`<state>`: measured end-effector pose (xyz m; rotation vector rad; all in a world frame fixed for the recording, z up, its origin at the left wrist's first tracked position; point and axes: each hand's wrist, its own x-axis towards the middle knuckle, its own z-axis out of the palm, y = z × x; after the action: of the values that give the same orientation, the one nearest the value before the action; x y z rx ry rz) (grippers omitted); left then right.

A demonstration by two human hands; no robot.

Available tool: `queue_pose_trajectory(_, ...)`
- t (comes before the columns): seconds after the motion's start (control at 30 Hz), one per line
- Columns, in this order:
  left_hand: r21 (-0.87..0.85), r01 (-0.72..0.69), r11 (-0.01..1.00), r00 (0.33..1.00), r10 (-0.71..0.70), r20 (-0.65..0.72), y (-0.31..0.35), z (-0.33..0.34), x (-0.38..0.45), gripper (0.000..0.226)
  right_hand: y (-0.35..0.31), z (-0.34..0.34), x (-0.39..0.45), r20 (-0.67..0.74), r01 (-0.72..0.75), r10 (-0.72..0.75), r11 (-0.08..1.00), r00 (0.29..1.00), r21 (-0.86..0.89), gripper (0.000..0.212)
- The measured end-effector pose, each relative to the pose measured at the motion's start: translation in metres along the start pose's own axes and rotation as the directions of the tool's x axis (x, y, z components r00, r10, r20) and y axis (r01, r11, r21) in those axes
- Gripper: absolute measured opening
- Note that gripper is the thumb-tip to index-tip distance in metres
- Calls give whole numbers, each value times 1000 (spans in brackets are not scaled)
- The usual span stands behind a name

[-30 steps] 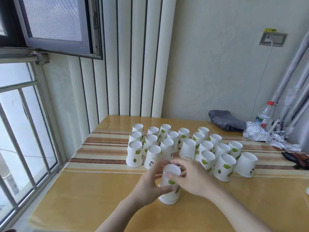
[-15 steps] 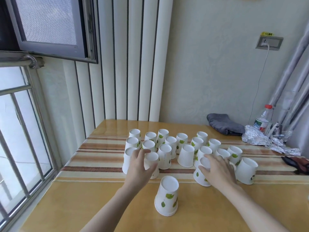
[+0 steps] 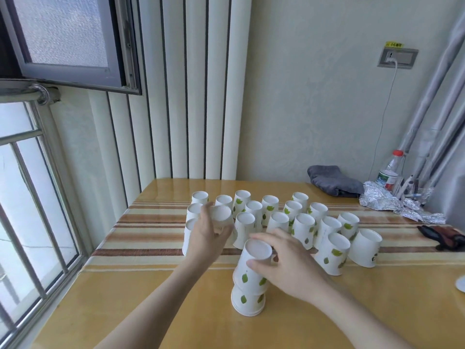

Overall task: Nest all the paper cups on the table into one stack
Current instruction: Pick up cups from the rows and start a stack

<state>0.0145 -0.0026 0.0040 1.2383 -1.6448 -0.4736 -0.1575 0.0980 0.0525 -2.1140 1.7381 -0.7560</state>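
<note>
Paper stack (image 3: 247, 293) stands on the bench (image 3: 151, 311), upright and mouth-down; my right grip (image 3: 284, 263) clasps its top cup (image 3: 254, 265). Behind and left of the stack, my left grip (image 3: 208, 233) holds another cup (image 3: 221, 215), which should travel toward the stack's top.

**Tabletop count: paper cups and sundries**

Paper cups (image 3: 304, 227), all upside down: 20 visible on or above the table (image 3: 151, 311).
- 17 stand loose, grouped at 12 o'clock. Those at 10 o'clock are partly hidden.
- 1 is the lifted cup (image 3: 221, 214), in the left hand (image 3: 206, 238).
- 2 form the stack (image 3: 247, 298) at 6 o'clock, the upper one gripped by the right hand (image 3: 286, 263).

Hands: 2.

At 2 o'clock: grey cloth (image 3: 332, 181), 1; plastic bottle (image 3: 390, 172), 1; crumpled foil (image 3: 392, 202), 1.
</note>
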Motion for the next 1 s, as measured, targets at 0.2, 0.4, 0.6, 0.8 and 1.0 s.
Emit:
queue_pose_trajectory(0.2,-324,68,943,986,-16,163,49,-46,-7,49,18,26,-7,110,-57,48,995,993,77,65)
queue_pose_trajectory(0.4,-274,56,960,913,61,403,43,-29,-34,49,88,-50,-3,-288,-323,355,934,889,154,35)
queue_pose_trajectory(0.6,-236,34,971,878,83,471,27,-12,-50,45,138,-57,0,-283,-516,478,854,831,-73,36)
queue_pose_trajectory(0.8,-229,85,970,800,71,596,6,-5,-59,51,150,-37,0,-269,-565,545,825,794,0,62)
queue_pose_trajectory(1.0,-449,222,866,963,-123,240,12,-24,-30,31,159,-35,2,-323,-536,519,843,791,42,74)
